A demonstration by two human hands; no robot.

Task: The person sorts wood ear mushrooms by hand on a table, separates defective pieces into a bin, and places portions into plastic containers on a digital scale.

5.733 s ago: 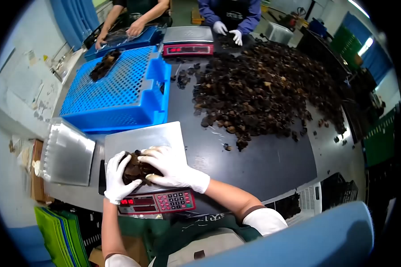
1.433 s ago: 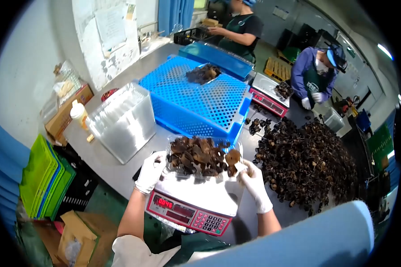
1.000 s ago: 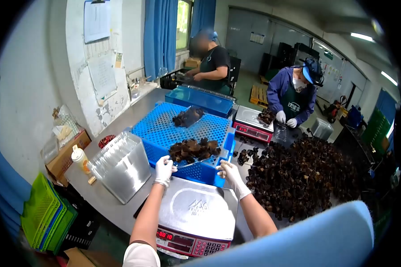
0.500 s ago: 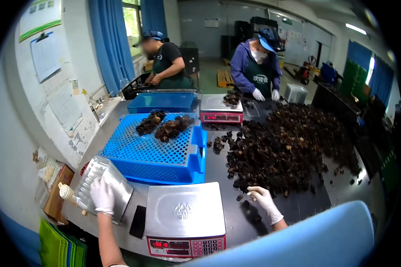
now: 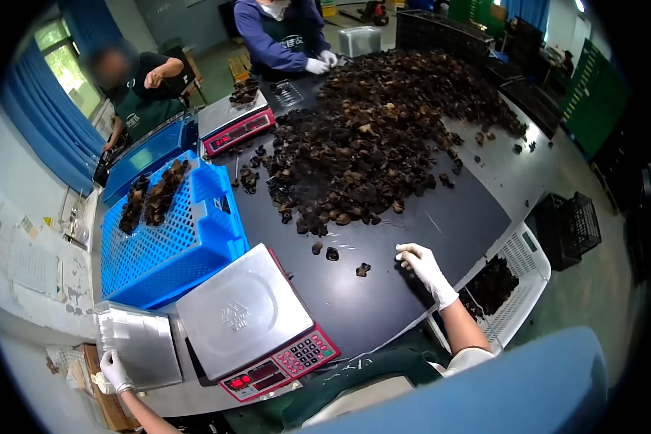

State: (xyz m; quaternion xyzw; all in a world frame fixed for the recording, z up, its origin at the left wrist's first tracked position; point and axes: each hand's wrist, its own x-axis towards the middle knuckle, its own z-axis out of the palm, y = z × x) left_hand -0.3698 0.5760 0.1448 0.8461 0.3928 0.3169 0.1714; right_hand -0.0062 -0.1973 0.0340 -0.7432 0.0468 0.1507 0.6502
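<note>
My left hand (image 5: 116, 370), in a white glove, has its fingers closed on the near left edge of a stack of clear plastic trays (image 5: 148, 340). My right hand (image 5: 425, 273), also gloved, hovers over the dark tabletop with its fingers loosely bent, slightly apart and nothing visible in them. A few loose pieces of dark wood ear mushroom (image 5: 363, 270) lie left of it, and a large heap of them (image 5: 362, 152) spreads beyond. Between my hands stands a scale (image 5: 242, 311) with a bare steel plate and a red-framed keypad.
A blue crate (image 5: 152, 253) at left carries two portions of mushroom (image 5: 165, 192). Behind it, a second scale (image 5: 235, 119) holds more. A white basket (image 5: 517, 318) with dark mushrooms sits at right. Two co-workers in aprons (image 5: 289, 40) (image 5: 148, 108) are across the table.
The view has swung right and tilted. My left hand has moved from the top of the tray stack to its near left edge. My right hand is now farther from the heap.
</note>
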